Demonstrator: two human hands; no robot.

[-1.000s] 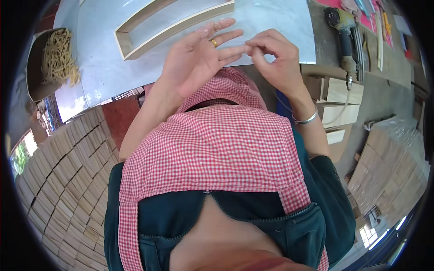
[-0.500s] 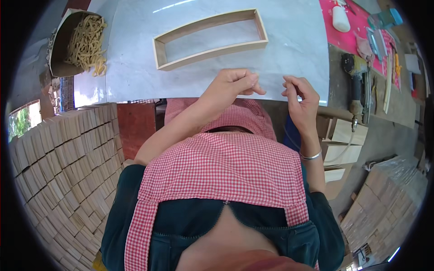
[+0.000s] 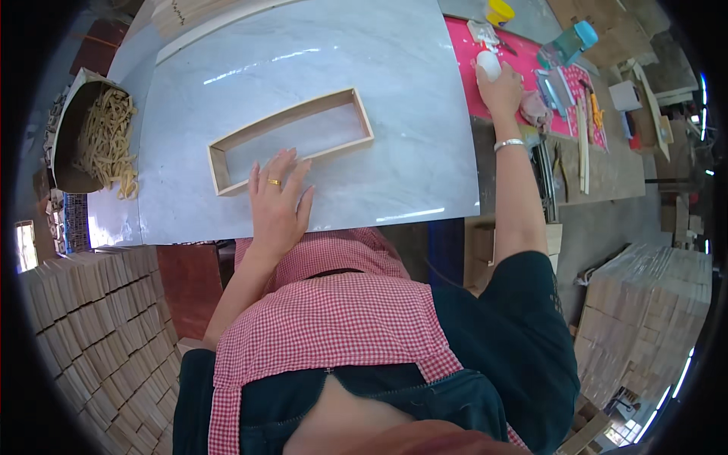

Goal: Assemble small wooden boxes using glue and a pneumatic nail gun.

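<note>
A person leans over a pale marble-patterned slab point(image 3: 394, 91). Beyond its left edge, a brown paper bag point(image 3: 72, 121) holds short wooden sticks point(image 3: 106, 140). Toward the near left of the slab lies a long rectangular wooden frame point(image 3: 292, 140), set slightly askew. The left hand point(image 3: 279, 201), wearing a gold ring point(image 3: 274, 182), lies flat with fingers spread, fingertips touching the frame's near rail. Past the slab's right edge, on a pink mat point(image 3: 531, 72), the right hand point(image 3: 500, 87) is curled around a small white bottle point(image 3: 489, 64). Tools lie scattered nearby on the mat.
</note>
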